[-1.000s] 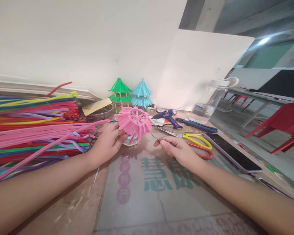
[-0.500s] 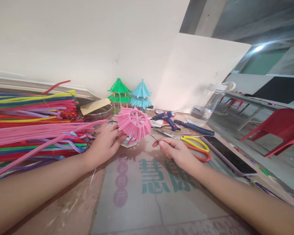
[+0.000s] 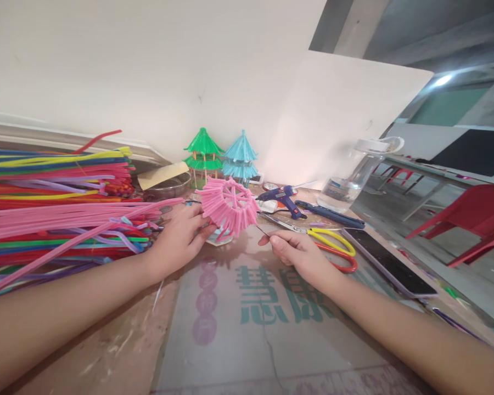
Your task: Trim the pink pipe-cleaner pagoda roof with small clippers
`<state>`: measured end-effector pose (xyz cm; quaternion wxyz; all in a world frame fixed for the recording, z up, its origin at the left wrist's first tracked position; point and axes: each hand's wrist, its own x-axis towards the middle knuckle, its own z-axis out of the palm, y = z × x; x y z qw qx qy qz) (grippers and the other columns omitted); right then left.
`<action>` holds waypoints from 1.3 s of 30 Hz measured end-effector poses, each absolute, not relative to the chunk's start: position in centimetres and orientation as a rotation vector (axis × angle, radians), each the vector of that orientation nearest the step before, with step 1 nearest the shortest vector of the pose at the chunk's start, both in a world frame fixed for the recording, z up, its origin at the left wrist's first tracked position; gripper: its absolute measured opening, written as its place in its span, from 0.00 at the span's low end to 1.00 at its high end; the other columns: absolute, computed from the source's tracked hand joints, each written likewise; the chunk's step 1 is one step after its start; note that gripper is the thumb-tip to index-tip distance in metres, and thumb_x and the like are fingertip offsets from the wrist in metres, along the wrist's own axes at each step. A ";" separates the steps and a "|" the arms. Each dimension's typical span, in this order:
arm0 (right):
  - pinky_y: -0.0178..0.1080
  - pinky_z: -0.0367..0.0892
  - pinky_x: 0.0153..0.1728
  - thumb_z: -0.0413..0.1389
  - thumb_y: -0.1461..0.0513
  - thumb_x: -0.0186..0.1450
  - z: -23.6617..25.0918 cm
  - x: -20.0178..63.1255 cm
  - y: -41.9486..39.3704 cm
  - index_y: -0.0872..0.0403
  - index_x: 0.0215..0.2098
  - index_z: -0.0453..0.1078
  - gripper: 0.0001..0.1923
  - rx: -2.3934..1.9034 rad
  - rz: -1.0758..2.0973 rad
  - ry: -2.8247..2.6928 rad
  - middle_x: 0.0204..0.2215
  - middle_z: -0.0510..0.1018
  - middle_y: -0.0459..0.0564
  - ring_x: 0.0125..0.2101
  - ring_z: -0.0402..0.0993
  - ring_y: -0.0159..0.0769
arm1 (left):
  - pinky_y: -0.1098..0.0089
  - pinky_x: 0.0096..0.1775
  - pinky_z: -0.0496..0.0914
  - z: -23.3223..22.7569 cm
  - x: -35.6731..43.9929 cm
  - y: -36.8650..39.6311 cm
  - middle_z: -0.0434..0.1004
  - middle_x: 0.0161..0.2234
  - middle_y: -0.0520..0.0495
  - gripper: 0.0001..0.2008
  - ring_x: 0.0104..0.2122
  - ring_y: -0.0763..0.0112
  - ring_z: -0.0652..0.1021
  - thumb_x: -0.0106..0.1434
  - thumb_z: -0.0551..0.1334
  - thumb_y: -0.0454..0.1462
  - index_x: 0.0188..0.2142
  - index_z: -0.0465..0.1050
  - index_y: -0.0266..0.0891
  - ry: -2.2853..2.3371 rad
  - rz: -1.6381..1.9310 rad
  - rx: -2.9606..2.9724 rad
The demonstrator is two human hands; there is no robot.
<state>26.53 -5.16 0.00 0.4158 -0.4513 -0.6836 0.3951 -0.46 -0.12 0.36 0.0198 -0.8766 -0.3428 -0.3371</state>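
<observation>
Worn tabletop (image 3: 119, 351) with a printed sheet at centre, pale wall behind. Left hand (image 3: 180, 239), centre-left of frame, fingers curled round the edge of a pink pipe-cleaner roof piece (image 3: 229, 206), thumb pressing from below; piece held tilted just above the table, over a small pale object not identifiable. Right hand (image 3: 298, 253), just right of centre, fingertips pinched on a thin wire (image 3: 262, 231) whose tip points up toward the roof's lower fringe; whether touching, unclear. Judged part-way: one pink roof tier formed with spokes and fringe, no posts or second tier attached, whereas green pagoda model (image 3: 203, 155) and blue pagoda model (image 3: 240, 158) stand complete at upper centre against the wall. Large stack of coloured pipe cleaners (image 3: 57, 203) at left. Blue glue gun (image 3: 280, 196), yellow-handled scissors (image 3: 313, 233), phone (image 3: 389, 261) and clear bottle (image 3: 352, 175) to the right, all untouched.
</observation>
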 end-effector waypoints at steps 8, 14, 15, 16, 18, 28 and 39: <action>0.36 0.49 0.22 0.55 0.37 0.62 -0.1 26.6 -5.1 0.55 0.35 0.77 0.30 -1.175 0.931 -1.736 0.18 0.56 0.40 0.20 0.50 0.31 | 0.56 0.49 0.71 0.3 -0.4 -0.1 0.77 0.42 0.41 0.16 0.46 0.56 0.76 0.72 0.51 0.42 0.36 0.75 0.40 -1.058 -1.070 -2.726; 0.36 0.53 0.23 0.56 0.38 0.62 0.0 26.6 -5.1 0.56 0.35 0.78 0.29 -1.159 0.926 -1.722 0.19 0.59 0.41 0.21 0.55 0.32 | 0.55 0.50 0.71 0.3 -0.4 0.0 0.77 0.43 0.41 0.16 0.46 0.55 0.76 0.72 0.50 0.41 0.37 0.75 0.40 -1.028 -1.088 -2.730; 0.36 0.52 0.23 0.56 0.39 0.62 0.0 26.6 -5.1 0.56 0.35 0.78 0.29 -1.160 0.926 -1.725 0.19 0.59 0.41 0.21 0.54 0.31 | 0.54 0.50 0.71 0.3 -0.4 0.0 0.77 0.42 0.41 0.17 0.46 0.55 0.76 0.72 0.50 0.42 0.37 0.75 0.40 -1.033 -1.083 -2.729; 0.36 0.52 0.22 0.56 0.39 0.62 0.0 26.6 -5.2 0.56 0.35 0.78 0.29 -1.164 0.924 -1.728 0.19 0.59 0.41 0.21 0.54 0.31 | 0.53 0.51 0.70 0.3 -0.4 0.0 0.77 0.41 0.41 0.17 0.46 0.54 0.76 0.72 0.50 0.42 0.36 0.75 0.40 -1.043 -1.075 -2.727; 0.36 0.52 0.22 0.56 0.40 0.62 0.1 26.6 -5.2 0.56 0.35 0.78 0.28 -1.173 0.921 -1.732 0.19 0.59 0.41 0.21 0.53 0.31 | 0.52 0.53 0.69 0.3 -0.4 0.1 0.77 0.40 0.41 0.17 0.47 0.53 0.76 0.72 0.50 0.43 0.35 0.75 0.40 -1.061 -1.057 -2.726; 0.35 0.50 0.22 0.56 0.42 0.61 0.3 26.5 -5.2 0.57 0.35 0.78 0.27 -1.196 0.918 -1.715 0.18 0.59 0.41 0.20 0.52 0.30 | 0.49 0.52 0.69 0.4 -0.4 0.0 0.77 0.40 0.39 0.19 0.45 0.51 0.76 0.72 0.49 0.43 0.35 0.75 0.39 -1.047 -1.053 -2.708; 0.37 0.53 0.24 0.56 0.45 0.62 0.6 26.5 -5.4 0.57 0.36 0.79 0.24 -1.200 0.904 -1.744 0.17 0.58 0.41 0.21 0.55 0.32 | 0.49 0.51 0.69 0.4 -0.4 -0.1 0.76 0.39 0.39 0.20 0.45 0.51 0.76 0.72 0.49 0.44 0.34 0.74 0.39 -1.061 -1.033 -2.716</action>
